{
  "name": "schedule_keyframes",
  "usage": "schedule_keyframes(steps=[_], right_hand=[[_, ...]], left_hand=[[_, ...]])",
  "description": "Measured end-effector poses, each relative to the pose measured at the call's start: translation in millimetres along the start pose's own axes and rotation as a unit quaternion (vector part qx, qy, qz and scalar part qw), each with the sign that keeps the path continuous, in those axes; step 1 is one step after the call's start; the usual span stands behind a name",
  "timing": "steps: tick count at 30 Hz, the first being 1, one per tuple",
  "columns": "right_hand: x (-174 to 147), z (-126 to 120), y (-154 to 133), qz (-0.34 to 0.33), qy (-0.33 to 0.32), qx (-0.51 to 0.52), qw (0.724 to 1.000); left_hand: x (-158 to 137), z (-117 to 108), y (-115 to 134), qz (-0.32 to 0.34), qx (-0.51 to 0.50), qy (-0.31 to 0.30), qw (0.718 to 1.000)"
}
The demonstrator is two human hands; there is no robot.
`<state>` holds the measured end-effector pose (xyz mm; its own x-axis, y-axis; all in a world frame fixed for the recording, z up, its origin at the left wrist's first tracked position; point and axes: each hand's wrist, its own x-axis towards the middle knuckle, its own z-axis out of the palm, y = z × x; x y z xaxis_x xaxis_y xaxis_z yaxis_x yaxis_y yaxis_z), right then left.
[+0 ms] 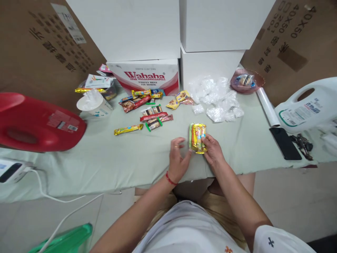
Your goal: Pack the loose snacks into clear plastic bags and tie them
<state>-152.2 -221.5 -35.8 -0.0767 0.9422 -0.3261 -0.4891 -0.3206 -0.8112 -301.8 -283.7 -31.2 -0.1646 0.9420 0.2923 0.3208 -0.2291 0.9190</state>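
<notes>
Brown cardboard [300, 45] and stacked white boxes [126, 28] close off the far side, their tops cut away by the upper edge of the view. Before them runs a tabletop [142, 165] under a pale green cloth. On it, a red jug [47, 123] at the left and a white jug [308, 103] at the right both run towards the frame's edges, the white one cut off there. Wrapped snacks partly cover the lower front of the Wahaha carton [147, 75]. To its right lies a heap of clear plastic bags [216, 95], too tangled to count. Behind the heap, a pink bowl [259, 82] holds a packet that is hard to make out.

Near the front edge, the right hand [213, 150] grips a snack bundle [199, 138] from its right side, thumb over the upper face, the other fingers mostly hidden. The left hand [179, 158] is open and loosely curved at the bundle's left, thumb tip by its lower corner; whether they touch is unclear. Held between the hands, the bundle has its long axis running from the person towards the boxes, its bars side by side. Shiny yellow wrappers face up, with orange and green strips along the left; the print is too small to read. Whether it rests on the cloth cannot be told. Farther left, one yellow bar [128, 129] lies roughly crosswise.
</notes>
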Motion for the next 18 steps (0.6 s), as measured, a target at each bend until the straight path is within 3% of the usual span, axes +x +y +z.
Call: schedule_keyframes(steps=[2,5,7,9,11,13,18], right_hand=[[-1.7,1.8,3.2,-0.006,-0.017,-0.012,1.0],[-9.4,4.9,9.3,-0.023,-0.068,-0.094,0.993],[-14.8,5.2,10.7,-0.085,-0.066,-0.217,0.97],[-18.4,3.0,7.8,-0.155,-0.045,-0.359,0.919],[-19.9,-1.2,1.0,-0.184,-0.043,-0.433,0.881],[-19.7,-5.8,-7.7,-0.181,-0.053,-0.424,0.886],[-13.5,-12.5,-26.6,-0.176,-0.03,-0.348,0.92]], left_hand=[[3.3,2.0,3.6,-0.166,-0.079,0.065,0.981],[15.2,16.7,7.4,-0.273,-0.231,0.028,0.933],[24.9,29.0,9.8,-0.296,-0.306,0.045,0.904],[33.5,39.7,13.4,-0.312,-0.357,0.088,0.876],[40.3,48.0,18.2,-0.316,-0.395,0.099,0.857],[45.6,54.6,23.8,-0.314,-0.42,0.069,0.848],[62.2,68.1,33.2,-0.298,-0.453,-0.07,0.837]])
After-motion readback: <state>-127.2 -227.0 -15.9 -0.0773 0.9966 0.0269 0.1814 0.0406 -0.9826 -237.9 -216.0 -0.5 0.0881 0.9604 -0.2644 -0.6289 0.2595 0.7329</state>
